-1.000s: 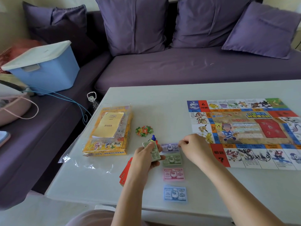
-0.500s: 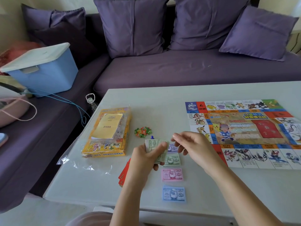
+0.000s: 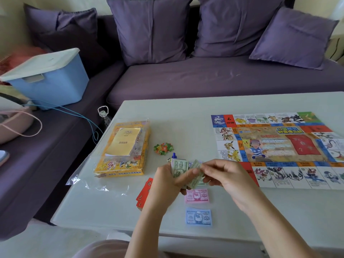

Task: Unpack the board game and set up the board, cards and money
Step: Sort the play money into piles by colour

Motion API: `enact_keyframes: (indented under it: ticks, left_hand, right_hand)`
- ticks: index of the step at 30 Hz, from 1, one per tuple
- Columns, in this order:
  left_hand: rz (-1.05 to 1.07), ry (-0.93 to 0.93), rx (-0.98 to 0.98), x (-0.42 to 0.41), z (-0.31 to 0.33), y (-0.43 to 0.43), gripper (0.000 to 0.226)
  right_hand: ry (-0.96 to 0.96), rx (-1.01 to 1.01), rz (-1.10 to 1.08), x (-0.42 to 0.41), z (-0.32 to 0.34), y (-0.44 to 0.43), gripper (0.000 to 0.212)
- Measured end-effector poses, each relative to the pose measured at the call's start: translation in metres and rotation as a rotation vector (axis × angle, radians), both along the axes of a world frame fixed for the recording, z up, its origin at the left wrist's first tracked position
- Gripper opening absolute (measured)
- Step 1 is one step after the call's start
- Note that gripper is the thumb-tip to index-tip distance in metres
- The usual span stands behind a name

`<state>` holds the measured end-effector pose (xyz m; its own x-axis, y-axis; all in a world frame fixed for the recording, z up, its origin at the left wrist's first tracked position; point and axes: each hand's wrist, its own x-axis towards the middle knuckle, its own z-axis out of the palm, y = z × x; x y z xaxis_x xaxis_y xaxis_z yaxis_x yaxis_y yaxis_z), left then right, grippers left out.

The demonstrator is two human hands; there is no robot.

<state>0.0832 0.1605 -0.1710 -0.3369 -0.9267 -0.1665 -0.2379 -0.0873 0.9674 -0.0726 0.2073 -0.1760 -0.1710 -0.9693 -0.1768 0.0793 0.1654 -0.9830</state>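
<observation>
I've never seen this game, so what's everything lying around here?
game board: one, multicoloured, right on the table
game box: one, yellow, in a clear bag, left
booklet: one, yellow, on the box
tokens: small pile, green-orange, beside the box
pawn: one, blue, beyond the hands
pink banknote: one showing, before the hands
blue banknote: one showing, nearest table edge
red cards: few, left of the notes
storage bin: one, blue, white lid, on the sofa
cushions: at least four, purple, sofa back
left hand: grip on green banknotes
right hand: pinches one of those notes
</observation>
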Motion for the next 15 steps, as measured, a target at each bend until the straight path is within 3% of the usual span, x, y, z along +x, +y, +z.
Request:
enact_keyframes:
  ticks: [5, 7, 11, 15]
  left_hand:
    - [-0.042, 0.023, 0.105, 0.005, -0.007, -0.001, 0.021]
    - [-0.005, 0.07, 0.116, 0.002, -0.007, 0.001, 0.02]
    - [0.058, 0.154, 0.15, 0.001, -0.007, 0.003, 0.031]
    - [0.194, 0.361, 0.4, 0.004, -0.007, -0.002, 0.033]
  right_hand:
    - [-0.037, -0.041, -0.148, 0.001, 0.0, 0.001, 0.008]
    - [-0.021, -0.027, -0.112, 0.003, -0.001, 0.002, 0.016]
    - [0.076, -0.005, -0.053, 0.009, -0.006, 0.003, 0.007]
    - [0.251, -0.018, -0.038, -0.003, 0.003, -0.005, 0.023]
